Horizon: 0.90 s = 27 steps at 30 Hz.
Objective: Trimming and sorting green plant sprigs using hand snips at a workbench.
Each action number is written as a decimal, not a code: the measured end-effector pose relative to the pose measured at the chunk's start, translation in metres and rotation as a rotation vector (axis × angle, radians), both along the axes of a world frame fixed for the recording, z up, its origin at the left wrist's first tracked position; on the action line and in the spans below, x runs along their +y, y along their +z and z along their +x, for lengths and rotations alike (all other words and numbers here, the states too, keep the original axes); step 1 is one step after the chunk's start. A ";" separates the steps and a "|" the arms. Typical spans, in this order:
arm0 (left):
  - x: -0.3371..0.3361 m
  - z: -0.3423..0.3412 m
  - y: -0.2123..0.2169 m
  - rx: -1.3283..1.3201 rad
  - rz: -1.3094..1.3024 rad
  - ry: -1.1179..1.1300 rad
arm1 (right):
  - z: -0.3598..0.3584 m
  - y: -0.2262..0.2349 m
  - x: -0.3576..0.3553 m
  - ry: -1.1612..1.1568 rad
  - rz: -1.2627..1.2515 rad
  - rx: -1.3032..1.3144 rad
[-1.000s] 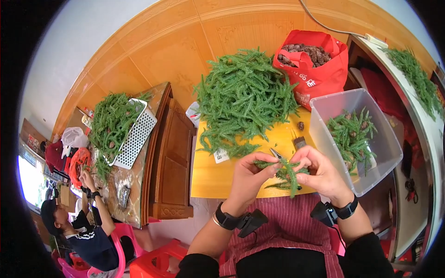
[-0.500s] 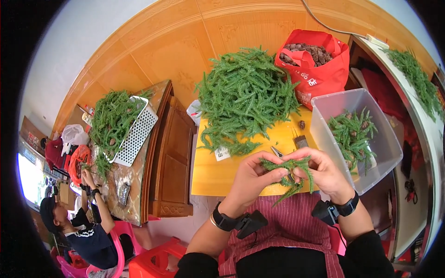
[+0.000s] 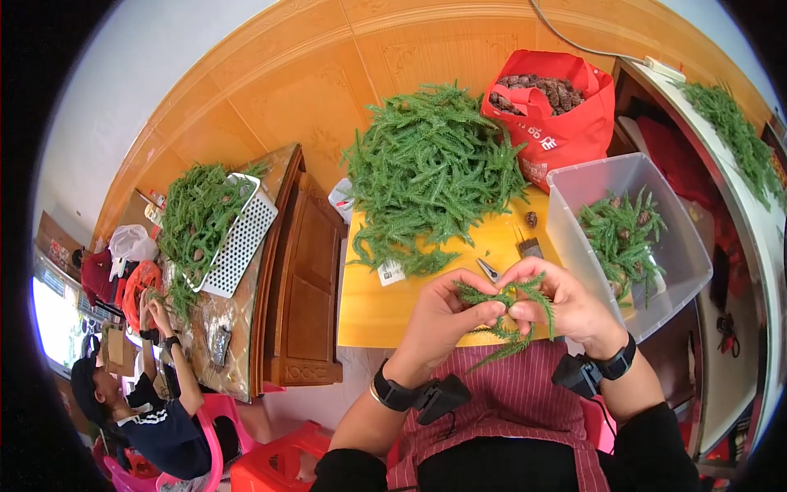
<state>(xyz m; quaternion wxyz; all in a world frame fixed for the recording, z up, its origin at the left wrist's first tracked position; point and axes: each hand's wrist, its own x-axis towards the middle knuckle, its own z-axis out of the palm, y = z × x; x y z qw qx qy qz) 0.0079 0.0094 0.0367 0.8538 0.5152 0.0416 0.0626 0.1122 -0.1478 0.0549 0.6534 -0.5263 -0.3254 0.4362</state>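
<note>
Left hand [image 3: 443, 320] and right hand [image 3: 566, 305] pinch a conifer sprig [image 3: 509, 336], lower centre-right. It splays above and below their grip.

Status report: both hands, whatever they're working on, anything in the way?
Left hand and right hand pinching a green sprig. Sprig near table edge. Pointed metal tool just beyond, not visibly blocking.

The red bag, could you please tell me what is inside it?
Brown pine cones show in the mouth of the red bag. One handle covers some; whatever lies deeper is hidden by the top layer and the bag's sides.
</note>
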 end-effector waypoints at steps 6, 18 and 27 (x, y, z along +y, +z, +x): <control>-0.004 -0.001 0.005 0.033 0.043 0.032 | 0.000 0.003 0.000 -0.037 -0.002 0.036; -0.008 0.004 -0.002 -0.035 0.141 0.091 | -0.004 0.005 0.002 -0.160 0.031 -0.020; -0.010 0.006 0.001 -0.079 0.158 0.104 | -0.005 0.007 0.005 -0.217 0.025 0.009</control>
